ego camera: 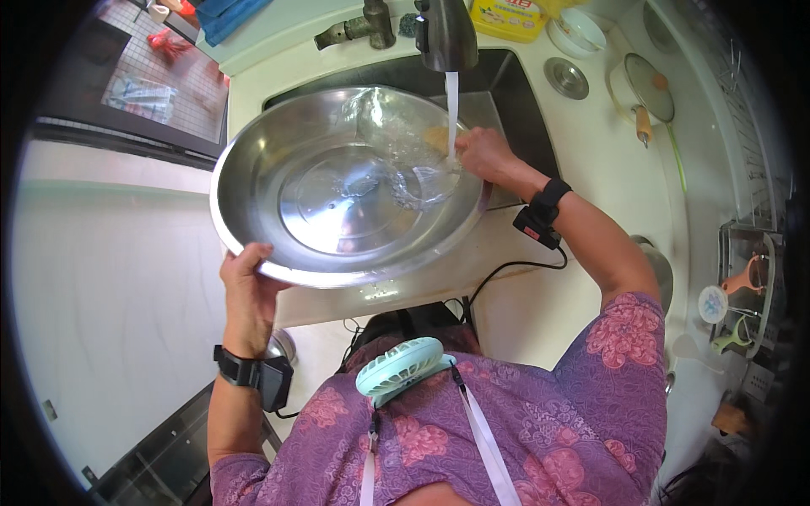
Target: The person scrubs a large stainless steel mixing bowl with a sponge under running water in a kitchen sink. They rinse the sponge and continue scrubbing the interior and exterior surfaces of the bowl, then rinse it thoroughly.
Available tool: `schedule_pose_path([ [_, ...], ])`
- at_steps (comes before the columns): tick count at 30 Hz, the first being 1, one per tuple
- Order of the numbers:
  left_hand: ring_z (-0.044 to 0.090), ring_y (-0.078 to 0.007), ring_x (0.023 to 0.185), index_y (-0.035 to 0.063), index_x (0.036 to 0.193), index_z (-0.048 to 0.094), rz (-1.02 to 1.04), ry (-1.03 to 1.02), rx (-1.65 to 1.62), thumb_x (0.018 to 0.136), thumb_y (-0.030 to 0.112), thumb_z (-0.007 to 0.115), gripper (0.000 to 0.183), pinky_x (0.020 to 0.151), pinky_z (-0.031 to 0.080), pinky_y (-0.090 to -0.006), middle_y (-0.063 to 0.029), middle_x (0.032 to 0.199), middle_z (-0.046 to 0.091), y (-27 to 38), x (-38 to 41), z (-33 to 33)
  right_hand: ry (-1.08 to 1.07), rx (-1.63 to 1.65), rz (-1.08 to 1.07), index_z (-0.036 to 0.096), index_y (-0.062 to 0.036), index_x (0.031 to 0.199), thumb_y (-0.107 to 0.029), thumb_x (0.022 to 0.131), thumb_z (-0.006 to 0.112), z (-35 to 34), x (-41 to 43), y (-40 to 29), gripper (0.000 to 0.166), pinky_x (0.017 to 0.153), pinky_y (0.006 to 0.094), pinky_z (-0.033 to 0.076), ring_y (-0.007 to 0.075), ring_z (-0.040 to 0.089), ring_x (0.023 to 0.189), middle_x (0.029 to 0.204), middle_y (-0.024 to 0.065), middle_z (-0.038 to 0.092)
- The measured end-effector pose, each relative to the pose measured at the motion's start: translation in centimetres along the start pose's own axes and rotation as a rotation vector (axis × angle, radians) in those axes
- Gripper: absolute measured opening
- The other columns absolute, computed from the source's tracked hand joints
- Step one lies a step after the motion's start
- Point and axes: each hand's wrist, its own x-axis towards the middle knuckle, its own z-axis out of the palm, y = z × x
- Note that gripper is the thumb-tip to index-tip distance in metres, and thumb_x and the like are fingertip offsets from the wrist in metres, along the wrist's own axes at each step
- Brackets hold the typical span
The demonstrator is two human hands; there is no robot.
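A large stainless steel basin (259, 148) is tilted over the dark sink (525, 107), with a little water pooled inside. My left hand (250, 272) grips its rim at the near left, thumb on the inner side. At the right side of the basin, my right hand (487, 155) holds a yellowish scrubbing pad or sponge (438, 136) against the inner wall; its fingers are partly hidden. A stream of water (452, 95) falls from the dark faucet head (447, 38) right beside these fingers and spreads over the metal.
An older metal tap (361, 28) stands behind the sink. Along the right counter are a yellow detergent container (509, 18), white bowls (576, 33), a metal lid (566, 78) and a lidded pot (645, 88). A black cable (506, 265) hangs from my right wrist device.
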Motion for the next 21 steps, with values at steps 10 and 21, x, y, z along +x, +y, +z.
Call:
schedule_pose_path([
  [10, 0.048, -0.0155, 0.062, 0.0027, 0.072, 0.048, -0.018, 0.028, -0.042, 0.069, -0.006, 0.046, 0.01, 0.064, 0.046, -0.0281, -0.0052, 0.068, 0.049, 0.2, -1.1, 1.2, 0.059, -0.344, -0.213, 0.063, -0.0046, 0.081, -0.01, 0.07, 0.056, -3.2, -5.8, -0.8, 0.015, 0.072, 0.0465, 0.047, 0.0394, 0.061, 0.082, 0.082, 0.0211, 0.064],
  [21, 0.045, -0.0123, 0.055, -0.0006, 0.081, 0.052, 0.031, 0.036, -0.108, 0.068, -0.011, 0.048, 0.018, 0.054, 0.04, -0.0235, -0.0035, 0.065, 0.05, -0.9, -2.0, 2.4, -0.572, 0.555, -0.077, 0.052, -0.0033, 0.095, -0.011, 0.08, 0.054, 3.0, -1.9, -9.1, 0.017, 0.068, 0.041, 0.047, 0.0277, 0.057, 0.076, 0.087, 0.0175, 0.056],
])
